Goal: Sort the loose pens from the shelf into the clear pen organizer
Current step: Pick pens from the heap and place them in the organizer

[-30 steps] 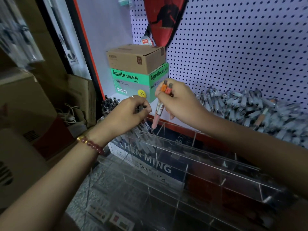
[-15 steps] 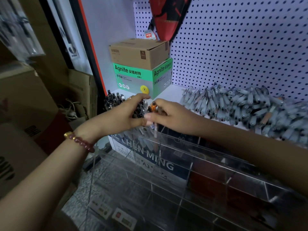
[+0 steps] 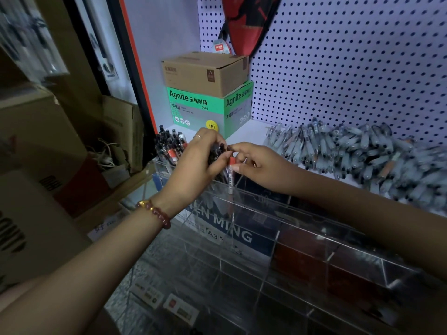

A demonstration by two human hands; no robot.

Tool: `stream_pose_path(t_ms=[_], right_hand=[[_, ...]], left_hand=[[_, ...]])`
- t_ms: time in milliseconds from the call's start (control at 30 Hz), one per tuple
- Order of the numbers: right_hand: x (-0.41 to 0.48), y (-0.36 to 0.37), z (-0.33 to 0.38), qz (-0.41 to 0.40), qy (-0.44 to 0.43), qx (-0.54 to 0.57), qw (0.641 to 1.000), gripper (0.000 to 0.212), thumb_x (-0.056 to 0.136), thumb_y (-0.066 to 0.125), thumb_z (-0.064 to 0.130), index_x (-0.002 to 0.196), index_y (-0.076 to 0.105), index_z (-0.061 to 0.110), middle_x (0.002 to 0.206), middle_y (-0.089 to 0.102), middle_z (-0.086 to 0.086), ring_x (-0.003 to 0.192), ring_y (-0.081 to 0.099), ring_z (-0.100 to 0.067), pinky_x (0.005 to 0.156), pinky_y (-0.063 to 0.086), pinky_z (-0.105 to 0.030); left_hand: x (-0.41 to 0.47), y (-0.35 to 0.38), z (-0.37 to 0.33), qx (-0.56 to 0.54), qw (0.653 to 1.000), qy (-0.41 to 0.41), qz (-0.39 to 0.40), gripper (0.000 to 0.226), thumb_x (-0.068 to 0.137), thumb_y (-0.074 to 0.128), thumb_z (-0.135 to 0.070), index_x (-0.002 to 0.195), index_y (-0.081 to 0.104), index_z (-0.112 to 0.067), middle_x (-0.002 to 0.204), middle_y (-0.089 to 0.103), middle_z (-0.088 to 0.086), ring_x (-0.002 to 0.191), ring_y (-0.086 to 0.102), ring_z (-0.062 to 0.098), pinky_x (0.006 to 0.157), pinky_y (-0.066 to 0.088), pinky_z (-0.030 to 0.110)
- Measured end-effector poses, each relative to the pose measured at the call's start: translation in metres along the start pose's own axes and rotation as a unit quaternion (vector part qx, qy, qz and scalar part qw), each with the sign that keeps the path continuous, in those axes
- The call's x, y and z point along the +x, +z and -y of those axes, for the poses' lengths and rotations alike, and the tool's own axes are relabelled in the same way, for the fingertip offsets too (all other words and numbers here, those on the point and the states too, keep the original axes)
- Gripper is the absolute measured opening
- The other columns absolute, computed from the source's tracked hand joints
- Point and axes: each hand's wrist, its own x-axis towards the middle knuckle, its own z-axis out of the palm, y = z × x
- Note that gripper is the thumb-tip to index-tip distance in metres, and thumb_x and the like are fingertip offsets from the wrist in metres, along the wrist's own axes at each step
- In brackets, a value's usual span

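Observation:
The clear pen organizer (image 3: 302,238) stands in front of the shelf, its compartments running from left to lower right. My left hand (image 3: 193,170) curls round a bunch of dark pens (image 3: 215,153) standing in a back-left compartment. My right hand (image 3: 261,165) pinches an orange-capped pen (image 3: 231,175) that stands upright with its tip down inside the organizer, right beside the bunch. A big heap of loose grey pens (image 3: 350,151) lies on the white shelf to the right. More dark pens (image 3: 169,143) stand in the leftmost compartment.
A brown cardboard box (image 3: 205,71) sits on a green Agnite box (image 3: 208,110) at the shelf's back left. A white pegboard (image 3: 350,64) backs the shelf, with a red bag (image 3: 246,18) hanging on it. Cardboard cartons (image 3: 48,165) fill the left side.
My right hand has come down from above the organizer, lowering the orange pens into the compartment beside the bunch. My left hand stayed on the dark pens.

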Motion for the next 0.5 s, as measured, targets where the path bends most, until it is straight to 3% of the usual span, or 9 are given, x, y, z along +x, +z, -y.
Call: stream_pose_path(t_ms=[200,300,400,500], right_hand=[[-0.007,0.003,0.0,-0.037,0.003,0.066,0.997,0.036,0.091,0.062,0.012,0.125,0.052,0.011,0.077,0.066,0.008,0.07,0.059,-0.004,0.064,0.037,-0.01],[-0.008,0.008,0.008,-0.015,0.0,0.102,0.995,0.047,0.091,0.062,0.011,0.133,0.04,0.007,0.079,0.066,0.005,0.068,0.058,0.005,0.066,0.039,-0.008],[-0.006,0.012,0.011,-0.014,-0.005,0.053,0.998,0.049,0.092,0.061,0.011,0.135,0.037,0.007,0.078,0.065,0.001,0.056,0.051,0.009,0.059,0.036,-0.008],[-0.009,0.01,0.007,-0.025,-0.002,-0.027,0.999,0.054,0.09,0.064,0.021,0.137,0.04,0.009,0.077,0.064,0.005,0.061,0.052,0.003,0.06,0.035,-0.017]], left_hand=[[0.004,-0.001,-0.008,-0.016,1.0,0.019,-0.004,0.009,0.092,0.053,-0.018,0.094,0.055,-0.009,0.092,0.047,-0.002,0.081,0.044,0.002,0.075,0.033,0.008],[0.007,-0.007,-0.005,-0.029,0.999,0.014,0.01,0.013,0.094,0.048,-0.03,0.092,0.052,-0.018,0.09,0.046,-0.009,0.086,0.047,-0.003,0.076,0.033,0.01],[0.007,-0.009,-0.001,-0.032,0.999,0.006,0.008,0.024,0.091,0.047,-0.037,0.096,0.054,-0.015,0.097,0.049,0.001,0.092,0.046,-0.003,0.081,0.033,0.009],[0.001,-0.012,-0.003,-0.056,0.998,-0.028,-0.015,0.039,0.086,0.048,-0.044,0.109,0.05,-0.012,0.109,0.046,0.004,0.102,0.045,-0.006,0.09,0.034,0.01]])
